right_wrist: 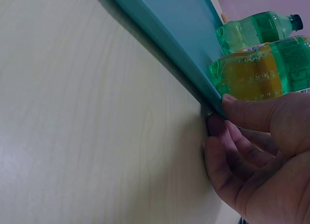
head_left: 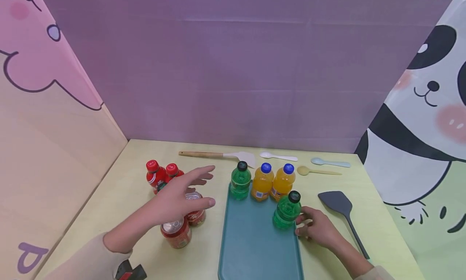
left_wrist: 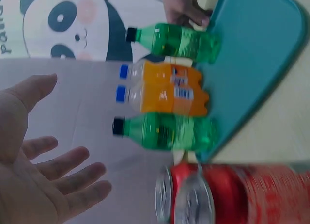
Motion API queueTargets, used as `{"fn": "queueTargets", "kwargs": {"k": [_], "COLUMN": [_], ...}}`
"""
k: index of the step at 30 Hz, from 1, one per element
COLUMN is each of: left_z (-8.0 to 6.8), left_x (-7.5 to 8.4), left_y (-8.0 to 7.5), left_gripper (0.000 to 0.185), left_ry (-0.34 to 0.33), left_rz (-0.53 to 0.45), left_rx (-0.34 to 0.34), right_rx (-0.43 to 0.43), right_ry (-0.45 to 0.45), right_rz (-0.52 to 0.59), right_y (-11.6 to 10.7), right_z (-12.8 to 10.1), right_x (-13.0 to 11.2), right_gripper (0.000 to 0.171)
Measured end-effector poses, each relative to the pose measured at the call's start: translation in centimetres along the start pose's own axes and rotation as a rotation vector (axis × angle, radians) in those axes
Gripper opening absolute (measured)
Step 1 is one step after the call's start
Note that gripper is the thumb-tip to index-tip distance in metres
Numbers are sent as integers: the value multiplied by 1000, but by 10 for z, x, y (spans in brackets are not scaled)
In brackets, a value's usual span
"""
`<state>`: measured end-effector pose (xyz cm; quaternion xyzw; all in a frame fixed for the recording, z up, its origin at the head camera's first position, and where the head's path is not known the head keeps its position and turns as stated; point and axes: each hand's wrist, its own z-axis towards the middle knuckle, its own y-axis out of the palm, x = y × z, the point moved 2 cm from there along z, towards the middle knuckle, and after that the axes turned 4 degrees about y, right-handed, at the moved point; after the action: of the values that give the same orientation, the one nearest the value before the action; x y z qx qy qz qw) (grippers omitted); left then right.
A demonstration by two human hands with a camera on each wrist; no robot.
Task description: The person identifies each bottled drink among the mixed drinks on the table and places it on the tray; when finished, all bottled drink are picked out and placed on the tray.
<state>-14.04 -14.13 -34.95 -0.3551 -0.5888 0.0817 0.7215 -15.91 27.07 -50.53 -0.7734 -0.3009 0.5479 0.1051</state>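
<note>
A teal tray [head_left: 260, 247] carries two green soda bottles [head_left: 287, 210] and two orange soda bottles [head_left: 263, 183], all upright; one green bottle stands nearer me at the tray's right edge. At that edge, beside the bottle, my right hand [head_left: 318, 227] pinches the tray's rim. In the right wrist view its thumb [right_wrist: 249, 112] lies on top of the rim and the fingers curl below. My left hand [head_left: 174, 199] hovers with spread fingers over red soda cans [head_left: 178, 233], holding nothing. Behind it, red-capped bottles [head_left: 155, 175] and another dark-capped bottle are partly hidden.
Along the back lie a wood-handled spatula [head_left: 204, 154], a white spoon [head_left: 278, 156], a blue spoon [head_left: 330, 162] and a yellow spoon [head_left: 318, 171]. A dark grey turner [head_left: 338, 205] lies right of my right hand. Fabric walls border the table's back and sides.
</note>
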Motion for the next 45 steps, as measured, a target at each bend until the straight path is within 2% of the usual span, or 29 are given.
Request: {"fn": "queueTargets", "kwargs": {"k": [9, 17, 29, 33, 38, 45], "left_z": [-30, -42, -50, -49, -46, -45], "left_x": [-26, -50, -91, -97, -102, -105], "left_y": [-28, -38, -30, -26, -24, -19], "left_gripper": [84, 84, 81, 73, 62, 60], "left_ry": [-48, -58, -181, -229, -245, -278], "left_rz": [81, 95, 32, 1, -15, -22], "left_rx": [119, 168, 149, 153, 188, 236], "right_rx": [5, 0, -5, -6, -9, -18], "right_ry": [5, -12, -22, -21, -15, -15], "right_rz": [6, 8, 7, 9, 18, 29], "right_y": [1, 0, 0, 0, -1, 0], "right_z": [0, -1, -1, -1, -1, -1], "right_x": [1, 1, 1, 0, 0, 1], "right_gripper": [55, 53, 50, 49, 51, 52]}}
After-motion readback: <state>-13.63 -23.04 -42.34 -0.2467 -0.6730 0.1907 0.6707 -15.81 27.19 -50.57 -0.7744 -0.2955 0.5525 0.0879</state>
